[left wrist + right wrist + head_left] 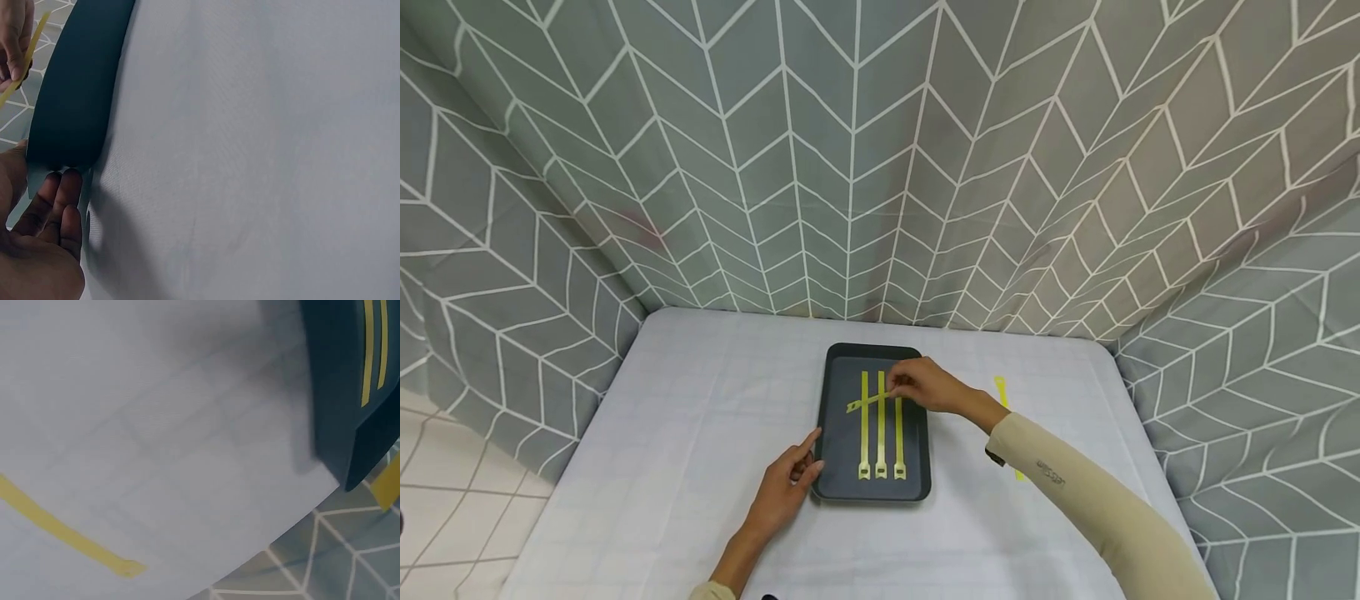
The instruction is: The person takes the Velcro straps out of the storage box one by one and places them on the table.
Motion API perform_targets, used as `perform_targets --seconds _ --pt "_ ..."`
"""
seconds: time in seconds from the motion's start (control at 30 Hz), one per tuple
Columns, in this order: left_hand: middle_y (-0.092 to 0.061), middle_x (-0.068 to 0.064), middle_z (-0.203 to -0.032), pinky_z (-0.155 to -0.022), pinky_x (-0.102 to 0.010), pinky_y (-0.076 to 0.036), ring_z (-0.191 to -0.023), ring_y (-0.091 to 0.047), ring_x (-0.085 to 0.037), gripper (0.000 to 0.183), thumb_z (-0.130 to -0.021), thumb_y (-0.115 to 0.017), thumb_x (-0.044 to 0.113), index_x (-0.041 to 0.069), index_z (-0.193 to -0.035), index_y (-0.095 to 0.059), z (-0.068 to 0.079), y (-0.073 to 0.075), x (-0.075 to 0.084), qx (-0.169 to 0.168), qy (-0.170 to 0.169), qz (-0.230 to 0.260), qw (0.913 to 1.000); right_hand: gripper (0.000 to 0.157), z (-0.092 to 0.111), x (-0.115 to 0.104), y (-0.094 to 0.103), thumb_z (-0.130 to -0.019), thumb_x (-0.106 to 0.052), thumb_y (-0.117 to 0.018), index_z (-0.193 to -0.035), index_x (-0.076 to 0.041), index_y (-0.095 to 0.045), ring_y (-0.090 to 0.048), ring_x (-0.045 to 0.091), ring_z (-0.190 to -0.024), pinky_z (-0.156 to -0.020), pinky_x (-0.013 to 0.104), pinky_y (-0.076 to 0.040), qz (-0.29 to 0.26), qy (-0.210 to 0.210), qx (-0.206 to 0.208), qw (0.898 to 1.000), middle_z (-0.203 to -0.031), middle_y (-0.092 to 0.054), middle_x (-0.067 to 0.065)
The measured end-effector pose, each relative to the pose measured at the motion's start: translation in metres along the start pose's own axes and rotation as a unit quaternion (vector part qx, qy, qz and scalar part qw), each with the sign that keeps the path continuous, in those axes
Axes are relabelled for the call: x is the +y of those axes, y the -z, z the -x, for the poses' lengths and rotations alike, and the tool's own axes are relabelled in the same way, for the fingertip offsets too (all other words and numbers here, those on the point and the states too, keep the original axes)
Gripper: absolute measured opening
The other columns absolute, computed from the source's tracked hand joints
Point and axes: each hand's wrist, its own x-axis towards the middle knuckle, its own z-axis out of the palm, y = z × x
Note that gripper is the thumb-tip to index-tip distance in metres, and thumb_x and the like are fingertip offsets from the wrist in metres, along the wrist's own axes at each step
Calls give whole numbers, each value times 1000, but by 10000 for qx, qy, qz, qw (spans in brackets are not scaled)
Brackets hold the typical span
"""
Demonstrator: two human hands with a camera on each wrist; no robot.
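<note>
A dark grey tray (pixel 842 454) stands on the table. Inside it, three yellow hook-and-loop cable straps (pixel 864 433) lie side by side, slotted heads toward the person. Over their upper part my right hand (pixel 928 383) pinches another yellow strap (pixel 859 406), slanted across the row with its slotted head to the left. That held strap (pixel 7 90) also shows in the left wrist view. At the tray's left edge, my left hand (pixel 781 493) grips the rim, with curled fingers (pixel 67 194) against the outer wall.
To the right of the tray another yellow strap (pixel 1001 390) lies on the white-covered table (pixel 722 400), partly hidden beneath the right sleeve (pixel 1060 475). Patterned grey curtains (pixel 880 208) hang behind the table and along both sides.
</note>
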Motion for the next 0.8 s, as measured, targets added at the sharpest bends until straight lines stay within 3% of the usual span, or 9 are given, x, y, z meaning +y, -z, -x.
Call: perform_targets --seconds 0.23,0.47,0.8 --pt "-53 3 -86 -68 -22 -47 -72 -47 -2 52 -95 -69 9 6 -145 -54 1 1 -1 80 -239 5 9997 8 18 14 4 -94 -7 -69 -100 -2 -68 -66 14 -83 -74 27 -54 -99 -264 533 9982 -92 -69 5" --pt "-53 3 -86 -69 -22 -46 -72 -48 -3 53 -95 -69 10 7 -146 -53 -4 2 2 77 -273 12 9996 6 28 21 10 -94 -15 -70 -96 -10 -69 -67 12 -85 -76 28 -55 -182 -897 878 9919 -94 -70 1" --pt "-53 3 -86 -68 -22 -46 -72 -48 -3 53 -95 -68 9 6 -145 -53 0 2 2 -19 -155 61 9999 8 44 27 4 -96 -15 -69 -94 -7 -67 -64 9 -76 -66 25 -53 -394 -1450 954 9840 -88 -71 3"
